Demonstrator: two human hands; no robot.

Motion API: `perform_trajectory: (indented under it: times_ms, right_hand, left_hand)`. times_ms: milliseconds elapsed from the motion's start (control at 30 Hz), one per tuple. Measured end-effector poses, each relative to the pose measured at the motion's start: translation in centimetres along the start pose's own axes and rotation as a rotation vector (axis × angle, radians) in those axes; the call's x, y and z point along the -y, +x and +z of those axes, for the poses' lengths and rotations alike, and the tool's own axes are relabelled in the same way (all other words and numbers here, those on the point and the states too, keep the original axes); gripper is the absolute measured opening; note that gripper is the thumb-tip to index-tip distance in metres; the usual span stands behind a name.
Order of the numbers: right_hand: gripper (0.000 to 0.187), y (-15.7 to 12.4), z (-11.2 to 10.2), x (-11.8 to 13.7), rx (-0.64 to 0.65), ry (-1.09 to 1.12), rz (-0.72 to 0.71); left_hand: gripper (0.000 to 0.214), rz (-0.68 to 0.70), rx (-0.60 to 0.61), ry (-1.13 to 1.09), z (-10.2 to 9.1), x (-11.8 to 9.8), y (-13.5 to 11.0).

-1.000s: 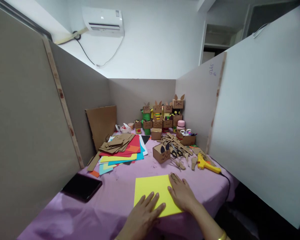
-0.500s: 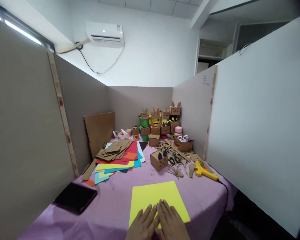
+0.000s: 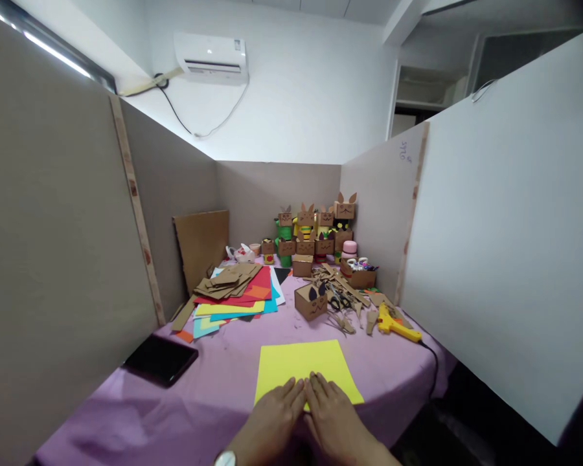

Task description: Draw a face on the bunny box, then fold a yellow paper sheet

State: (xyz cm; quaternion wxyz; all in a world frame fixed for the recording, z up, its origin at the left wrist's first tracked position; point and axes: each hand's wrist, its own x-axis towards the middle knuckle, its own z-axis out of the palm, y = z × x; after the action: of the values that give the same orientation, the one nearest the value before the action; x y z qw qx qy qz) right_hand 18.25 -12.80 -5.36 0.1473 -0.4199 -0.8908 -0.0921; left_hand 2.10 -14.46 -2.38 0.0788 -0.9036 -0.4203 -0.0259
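Paper (image 3: 304, 360), smooth, yellow and straight-edged, lies flat on the softly creased, purple-clothed table (image 3: 223, 395), its near part under the fingers (image 3: 323, 387) of your left hand (image 3: 278, 409) and right hand (image 3: 334, 414). Your fingers are stretched out flat, each set close together, the two hands side by side in a wedge pointing away from you. Table surface stretches beyond the sheet's far edge to an eared cardboard box (image 3: 309, 304), and leftward to a glossy black tablet (image 3: 160, 360).
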Motion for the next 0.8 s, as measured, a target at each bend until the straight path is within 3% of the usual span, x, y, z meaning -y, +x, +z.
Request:
perform_trajectory:
  times_ms: [233, 467, 667, 800]
  right_hand:
    - [0.039, 0.7, -1.4, -0.6, 0.077, 0.013, -0.059]
    - [0.023, 1.4, -3.5, -1.1, 0.158, -0.006, -0.096]
    - [0.019, 2.0, -5.5, -1.7, 0.249, -0.009, -0.113]
    - [0.02, 2.1, -6.0, -1.4, 0.296, -0.022, -0.115]
  left_hand:
    - [0.043, 0.03, 0.032, -0.056, -1.3, 0.1, 0.4]
    - [0.017, -0.08, 0.119, -0.006, -2.7, -0.5, 1.9]
    - [0.019, -0.136, 0.22, 0.01, -5.2, -0.4, 2.2]
    - [0.019, -0.156, 0.255, -0.014, -5.7, -0.8, 2.2]
